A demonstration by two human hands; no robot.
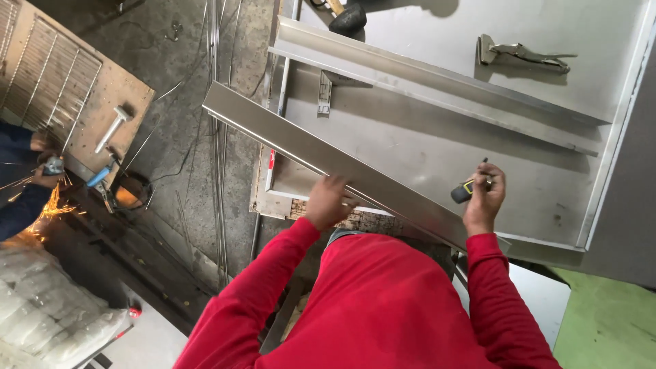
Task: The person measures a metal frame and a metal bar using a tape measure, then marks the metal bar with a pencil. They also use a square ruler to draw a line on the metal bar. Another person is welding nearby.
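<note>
1. Fingers: the left hand [326, 202] has its fingers [336, 184] spread and laid flat on the near edge of the long steel channel [328, 162]. They press on it, not wrapped round it.
2. The right hand [484, 197] has its fingers [493, 179] curled tight round a small black-and-yellow tool [464, 190], probably a marker or tape measure; too small to tell. One end pokes out left of the fist and a thin dark tip shows above it.
3. Channel position: it lies on the steel surface [478, 157], with its long axis running diagonally from far-left to near-right. The far-left end overhangs the surface above the floor [184, 123]; the near-right end runs under the right wrist.
4. Key relation: both hands sit on the near side of the channel, left hand about mid-length, right hand near the right end. The left hand is the one touching it; the right hand's tool sits just beyond its far edge, over the sheet.
5. A second, similar channel [424, 85] lies further away, roughly parallel and well apart.
6. Locking pliers [523, 55] lie far right on the surface and a mallet head [347, 17] at the far edge, both out of reach of either hand.
7. At far left, another person's hand [48, 167] works a grinder, throwing sparks.
</note>
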